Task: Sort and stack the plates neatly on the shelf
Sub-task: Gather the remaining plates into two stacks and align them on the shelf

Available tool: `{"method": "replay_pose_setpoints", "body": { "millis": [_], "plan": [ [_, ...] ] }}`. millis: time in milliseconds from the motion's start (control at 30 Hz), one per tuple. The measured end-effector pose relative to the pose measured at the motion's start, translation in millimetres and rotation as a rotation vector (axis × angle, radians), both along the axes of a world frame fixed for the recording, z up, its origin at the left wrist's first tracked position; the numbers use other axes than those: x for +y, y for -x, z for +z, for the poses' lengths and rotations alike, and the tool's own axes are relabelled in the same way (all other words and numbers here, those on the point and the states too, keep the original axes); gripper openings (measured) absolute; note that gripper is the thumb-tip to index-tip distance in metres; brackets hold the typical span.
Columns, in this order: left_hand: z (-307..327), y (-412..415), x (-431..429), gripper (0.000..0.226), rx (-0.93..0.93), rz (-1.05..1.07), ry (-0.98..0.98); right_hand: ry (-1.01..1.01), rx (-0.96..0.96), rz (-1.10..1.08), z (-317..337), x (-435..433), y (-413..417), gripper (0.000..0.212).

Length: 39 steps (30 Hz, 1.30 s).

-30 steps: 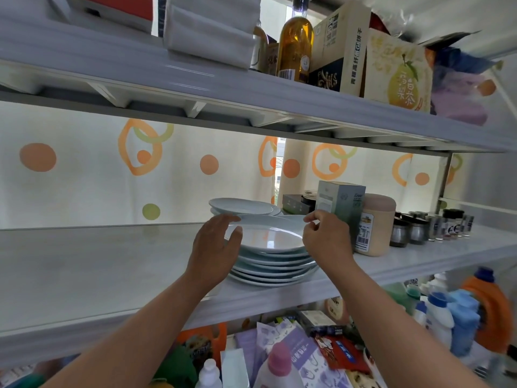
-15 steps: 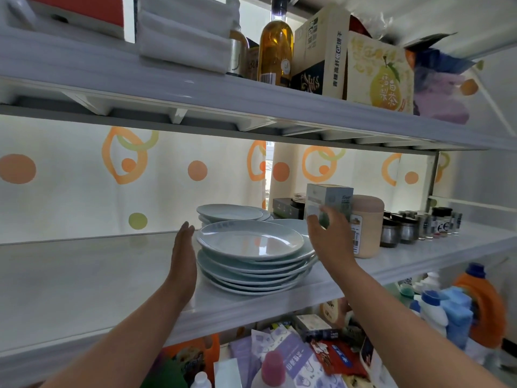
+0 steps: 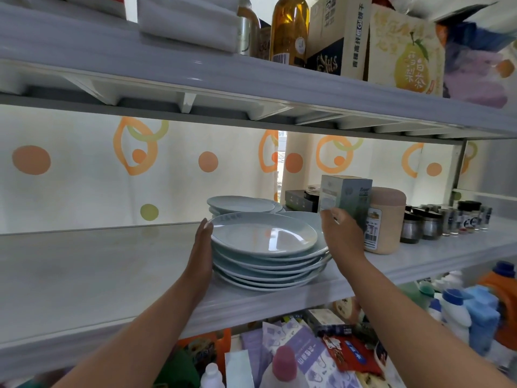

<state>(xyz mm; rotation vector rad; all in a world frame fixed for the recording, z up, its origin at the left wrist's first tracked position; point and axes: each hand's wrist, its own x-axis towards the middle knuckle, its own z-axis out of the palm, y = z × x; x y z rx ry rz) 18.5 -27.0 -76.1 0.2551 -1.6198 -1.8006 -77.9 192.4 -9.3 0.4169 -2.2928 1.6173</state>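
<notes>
Dotted curtain (image 3: 84,169) hung behind the pale middle shelf (image 3: 98,270), where the main stack of plates (image 3: 268,264) sat near the front edge, several light blue plates deep. The left hand (image 3: 201,253) lay flat against the stack's left side, its grip spread, fingers straight and pressing the rims. The right hand (image 3: 340,236) was at the stack's right side; its grip looked loosely bent and pinched nothing that showed, though whether the fingertips touched a rim could not be told. The rims in the stack were not quite flush, some jutting to the right, so this looked like the squaring-up step. A smaller stack (image 3: 240,204) stood behind it, and one more plate (image 3: 305,219) showed at the back right, just beside a green box (image 3: 347,197) and a pink canister (image 3: 386,219). By my reading most of the work was done: the bulk was gathered, and what remained was trueing the pile and dealing with the plates behind.
</notes>
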Motion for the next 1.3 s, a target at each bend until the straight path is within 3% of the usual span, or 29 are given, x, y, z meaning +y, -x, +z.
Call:
{"method": "replay_pose_setpoints", "body": {
  "millis": [167,400,467,667,833,1000,1167,1300],
  "plan": [
    [-0.9,0.8,-4.5,0.091,-0.034,0.02,0.002,-0.021,0.035,-0.049,-3.2,-1.5,0.9,0.043],
    [7.8,-9.4,8.8,0.038,-0.055,0.076,0.17,0.02,0.036,0.013,-7.7,-5.9,-7.8,0.035],
    [9.2,-10.1,10.9,0.032,-0.058,0.095,0.188,0.003,0.035,0.029,-10.3,-7.7,-7.5,0.032],
    [6.0,-3.4,4.1,0.04,-0.078,0.125,0.167,0.017,-0.001,0.048,-10.4,-10.1,-1.9,0.025],
    [4.0,-2.1,2.1,0.047,-0.1,0.089,0.097,-0.015,-0.046,0.103,-17.7,-16.3,-1.9,0.036],
    [4.8,-4.2,2.7,0.052,-0.115,0.025,0.057,0.085,-0.095,0.11,-16.9,-10.2,7.3,0.03],
    [2.3,-0.4,0.6,0.068,-0.171,0.153,0.051,0.156,-0.195,0.091,-22.0,-2.3,21.8,0.043],
    [2.7,-1.8,0.7,0.079,-0.19,0.15,0.051,0.172,-0.153,0.107,-31.2,-2.7,23.4,0.043]
  ]
}}
